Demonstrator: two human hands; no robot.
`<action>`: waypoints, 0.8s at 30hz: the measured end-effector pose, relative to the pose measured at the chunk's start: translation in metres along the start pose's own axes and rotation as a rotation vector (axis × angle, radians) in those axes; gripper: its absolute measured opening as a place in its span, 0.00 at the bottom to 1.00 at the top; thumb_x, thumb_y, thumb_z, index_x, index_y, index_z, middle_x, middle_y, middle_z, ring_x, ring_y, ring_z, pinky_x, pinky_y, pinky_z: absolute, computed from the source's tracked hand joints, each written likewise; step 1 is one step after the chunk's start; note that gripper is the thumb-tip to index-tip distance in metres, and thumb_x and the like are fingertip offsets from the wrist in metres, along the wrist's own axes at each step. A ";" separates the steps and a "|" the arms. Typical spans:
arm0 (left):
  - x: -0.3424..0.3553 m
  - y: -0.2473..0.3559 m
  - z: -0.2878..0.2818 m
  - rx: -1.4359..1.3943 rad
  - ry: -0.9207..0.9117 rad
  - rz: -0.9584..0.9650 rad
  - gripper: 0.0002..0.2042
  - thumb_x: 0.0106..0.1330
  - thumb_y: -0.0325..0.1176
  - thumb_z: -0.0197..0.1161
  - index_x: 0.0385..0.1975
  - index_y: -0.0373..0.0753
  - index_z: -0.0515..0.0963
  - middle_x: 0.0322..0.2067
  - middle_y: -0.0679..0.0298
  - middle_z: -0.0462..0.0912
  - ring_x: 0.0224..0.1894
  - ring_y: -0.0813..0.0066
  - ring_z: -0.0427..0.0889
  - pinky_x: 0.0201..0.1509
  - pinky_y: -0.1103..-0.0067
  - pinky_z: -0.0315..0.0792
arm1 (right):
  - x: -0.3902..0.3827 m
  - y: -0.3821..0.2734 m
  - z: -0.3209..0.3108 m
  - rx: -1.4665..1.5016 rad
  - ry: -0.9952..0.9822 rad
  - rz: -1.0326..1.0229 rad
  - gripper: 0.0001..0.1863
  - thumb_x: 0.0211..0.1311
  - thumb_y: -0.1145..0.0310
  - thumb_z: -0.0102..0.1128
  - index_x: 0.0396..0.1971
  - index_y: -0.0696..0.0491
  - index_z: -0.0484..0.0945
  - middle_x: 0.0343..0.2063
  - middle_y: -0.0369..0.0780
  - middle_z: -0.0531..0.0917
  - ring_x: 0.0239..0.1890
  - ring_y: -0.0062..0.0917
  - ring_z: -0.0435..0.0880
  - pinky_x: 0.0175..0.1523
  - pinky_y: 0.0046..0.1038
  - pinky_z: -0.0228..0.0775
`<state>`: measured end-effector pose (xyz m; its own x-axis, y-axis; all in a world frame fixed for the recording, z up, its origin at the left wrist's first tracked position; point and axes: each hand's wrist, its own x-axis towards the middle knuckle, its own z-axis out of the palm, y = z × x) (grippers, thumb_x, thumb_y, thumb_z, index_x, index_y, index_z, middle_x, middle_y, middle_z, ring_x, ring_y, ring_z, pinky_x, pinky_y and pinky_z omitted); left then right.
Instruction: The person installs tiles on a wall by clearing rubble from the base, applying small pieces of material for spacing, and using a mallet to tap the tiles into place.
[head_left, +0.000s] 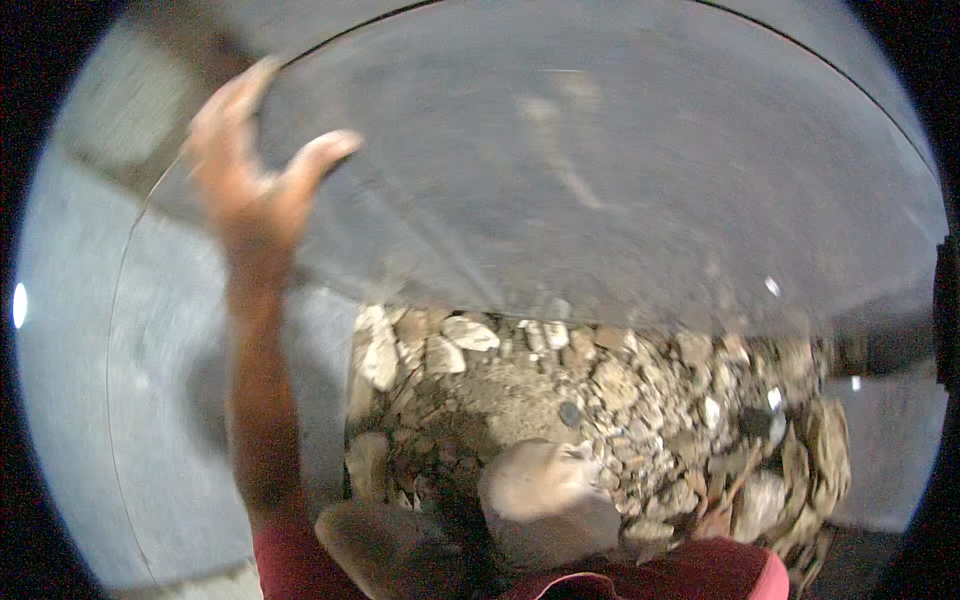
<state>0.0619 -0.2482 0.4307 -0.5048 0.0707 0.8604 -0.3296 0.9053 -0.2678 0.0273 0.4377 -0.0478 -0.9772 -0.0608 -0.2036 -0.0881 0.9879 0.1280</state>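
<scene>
My left hand reaches up at the far left, blurred by motion. Its fingers are spread and the thumb points off to the right, apart from the others. It is nearest the left edge of a large dark grey panel, with the thumb in front of the panel's surface. Whether the fingers touch that edge is hard to tell. Nothing shows in the hand. My right hand is out of sight.
Stones and rubble cover the ground below the panel. A pale rounded shape, blurred, lies low in the middle, beside a brownish one. A light blue-grey surface runs along the left.
</scene>
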 end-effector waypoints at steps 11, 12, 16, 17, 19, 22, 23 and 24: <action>-0.010 -0.007 -0.001 -0.134 -0.003 -0.081 0.30 0.42 0.34 0.74 0.49 0.38 0.71 0.50 0.61 0.72 0.56 0.65 0.66 0.60 0.70 0.60 | 0.013 0.019 0.014 -0.183 0.118 0.002 0.25 0.62 0.66 0.47 0.60 0.53 0.59 0.51 0.53 0.68 0.49 0.45 0.71 0.52 0.42 0.63; 0.001 -0.002 0.005 -0.189 0.042 0.007 0.29 0.41 0.35 0.75 0.47 0.38 0.73 0.48 0.61 0.72 0.55 0.64 0.67 0.59 0.69 0.60 | 0.016 0.037 0.026 -0.227 0.161 -0.021 0.25 0.63 0.65 0.47 0.59 0.55 0.60 0.50 0.54 0.70 0.48 0.45 0.71 0.51 0.43 0.63; 0.020 -0.016 -0.002 -0.265 0.028 0.055 0.23 0.40 0.41 0.74 0.37 0.41 0.76 0.35 0.63 0.72 0.41 0.66 0.70 0.48 0.70 0.62 | 0.013 -0.019 -0.015 0.137 0.082 0.005 0.22 0.59 0.64 0.51 0.52 0.56 0.64 0.42 0.51 0.73 0.42 0.42 0.74 0.46 0.40 0.65; 0.021 -0.031 -0.006 -0.299 0.032 0.080 0.22 0.40 0.41 0.73 0.35 0.42 0.77 0.33 0.65 0.72 0.39 0.68 0.69 0.45 0.72 0.61 | 0.012 -0.048 -0.048 0.293 0.074 0.006 0.21 0.58 0.64 0.52 0.50 0.56 0.65 0.41 0.50 0.74 0.41 0.41 0.74 0.45 0.39 0.65; 0.022 -0.043 -0.012 -0.367 0.033 0.054 0.17 0.41 0.41 0.72 0.30 0.45 0.78 0.29 0.69 0.71 0.33 0.71 0.68 0.39 0.74 0.60 | 0.012 -0.098 -0.127 0.575 0.099 -0.046 0.19 0.55 0.64 0.54 0.46 0.54 0.67 0.37 0.48 0.75 0.38 0.39 0.75 0.42 0.37 0.67; 0.023 -0.057 -0.012 -0.498 0.033 0.042 0.14 0.41 0.40 0.72 0.27 0.46 0.77 0.25 0.70 0.69 0.30 0.72 0.68 0.35 0.73 0.60 | 0.011 -0.185 -0.278 0.853 0.145 -0.275 0.16 0.51 0.63 0.57 0.39 0.53 0.71 0.31 0.45 0.77 0.33 0.36 0.76 0.37 0.34 0.69; 0.026 -0.047 -0.006 -0.546 0.055 0.034 0.13 0.41 0.40 0.72 0.26 0.46 0.77 0.24 0.70 0.68 0.30 0.72 0.68 0.34 0.73 0.60 | 0.007 -0.204 -0.327 0.865 0.174 -0.380 0.15 0.50 0.63 0.58 0.37 0.52 0.72 0.29 0.43 0.78 0.32 0.34 0.77 0.36 0.33 0.69; 0.032 -0.043 -0.009 -0.521 0.014 0.053 0.13 0.41 0.40 0.72 0.25 0.46 0.77 0.23 0.71 0.68 0.30 0.72 0.69 0.33 0.73 0.60 | 0.003 -0.233 -0.364 0.847 0.177 -0.521 0.14 0.48 0.63 0.60 0.35 0.52 0.74 0.27 0.42 0.79 0.30 0.33 0.77 0.34 0.32 0.70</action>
<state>0.0675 -0.2811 0.4736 -0.4982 0.1241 0.8581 0.1385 0.9884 -0.0625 -0.0253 0.1554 0.2755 -0.8767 -0.4664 0.1180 -0.4132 0.6042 -0.6814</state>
